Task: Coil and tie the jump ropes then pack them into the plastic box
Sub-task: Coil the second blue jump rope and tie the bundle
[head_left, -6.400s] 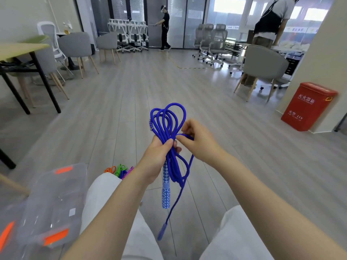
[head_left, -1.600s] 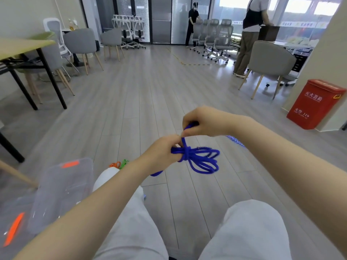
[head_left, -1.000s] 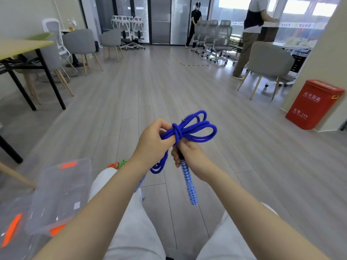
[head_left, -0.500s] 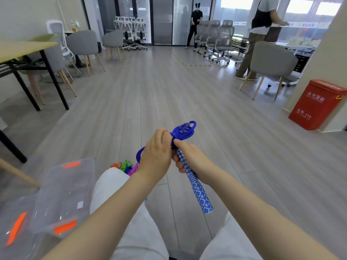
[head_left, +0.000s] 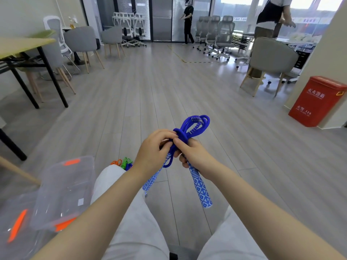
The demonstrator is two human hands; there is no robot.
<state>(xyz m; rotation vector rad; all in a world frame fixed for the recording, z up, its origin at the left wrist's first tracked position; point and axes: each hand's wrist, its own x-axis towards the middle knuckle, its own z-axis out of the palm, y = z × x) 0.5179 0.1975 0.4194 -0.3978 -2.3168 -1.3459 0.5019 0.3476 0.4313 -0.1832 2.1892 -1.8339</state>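
Here we hold the blue jump rope above our knees, its loops bound by a wrap. Our left hand and right hand both pinch the rope at this wrap, fingers curled around it. Below the rope hang its two patterned handles. Left of the rope lies the plastic box on the floor, and other coloured ropes beside it.

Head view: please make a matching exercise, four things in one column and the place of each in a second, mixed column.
Things:
1. blue jump rope
2. plastic box
3. red bin
4. orange and green ropes

Places:
A. far right, beside the wall
B. on the floor, past the left knee
C. held in both hands
D. lower left, beside the left leg

Pairs: 1-C, 2-D, 3-A, 4-B
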